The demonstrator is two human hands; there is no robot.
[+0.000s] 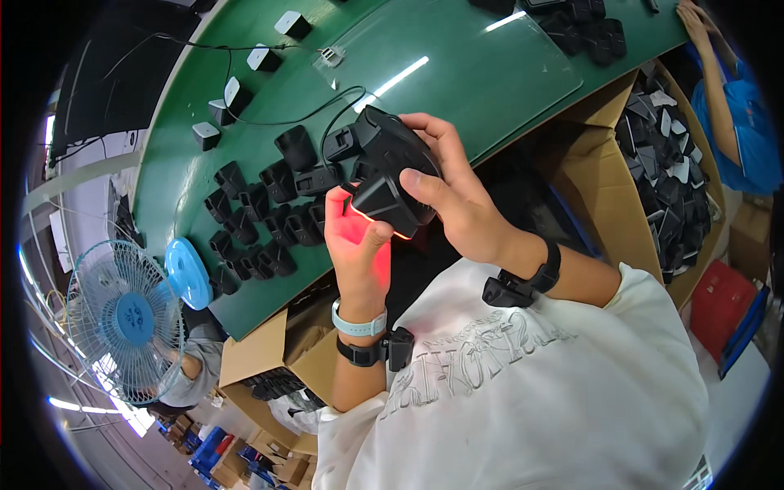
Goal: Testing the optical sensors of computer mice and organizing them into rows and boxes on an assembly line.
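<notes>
A black angular plastic device with a red glowing strip along its lower edge is held between my two hands over the table's near edge. My left hand is closed on its lower left side, its palm lit red. With thumb on the near face and fingers behind, my right hand grips the right side. A thin black cable runs up to the device from a small white multi-port plug. Just left of the hands, several black housings stand close together on the green table.
Several black-and-white blocks line the far left. A transparent sheet covers part of the table. A carton of black parts is at right, another carton below left. A blue fan stands left; another person's arm shows upper right.
</notes>
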